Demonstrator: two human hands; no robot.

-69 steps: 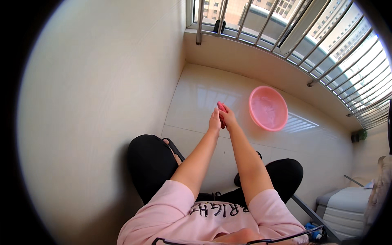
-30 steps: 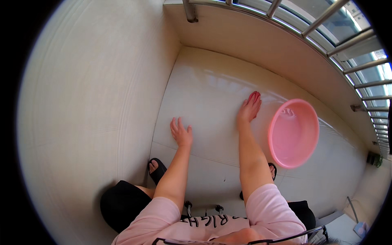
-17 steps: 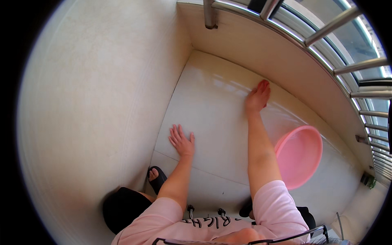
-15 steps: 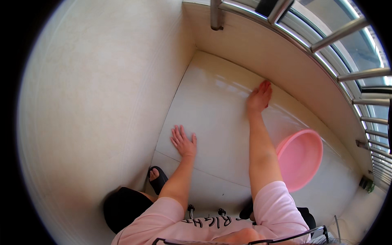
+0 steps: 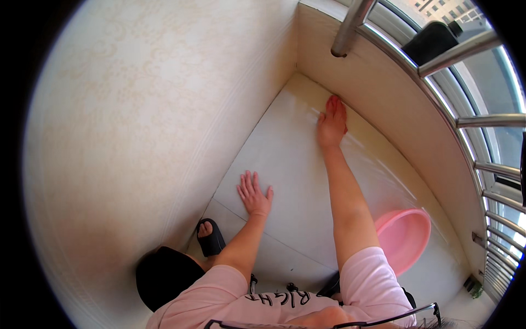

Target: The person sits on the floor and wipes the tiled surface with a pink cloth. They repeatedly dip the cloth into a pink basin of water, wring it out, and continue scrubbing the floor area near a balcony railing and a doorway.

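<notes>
Your right hand point(image 5: 332, 125), flat over the red cloth point(image 5: 346, 130), has moved farther from the basin point(image 5: 413, 231) along the low wall point(image 5: 389, 115), floor point(image 5: 293, 164) stretching between basin and your spread, unladen left hand point(image 5: 256, 198).

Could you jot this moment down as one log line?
left hand: spread on floor | right hand: flat over red cloth, near low wall | pink basin: right of right forearm

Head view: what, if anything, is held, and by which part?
Right hand mostly covers a red cloth; held part unclear. Left hand holds nothing visible.
</notes>
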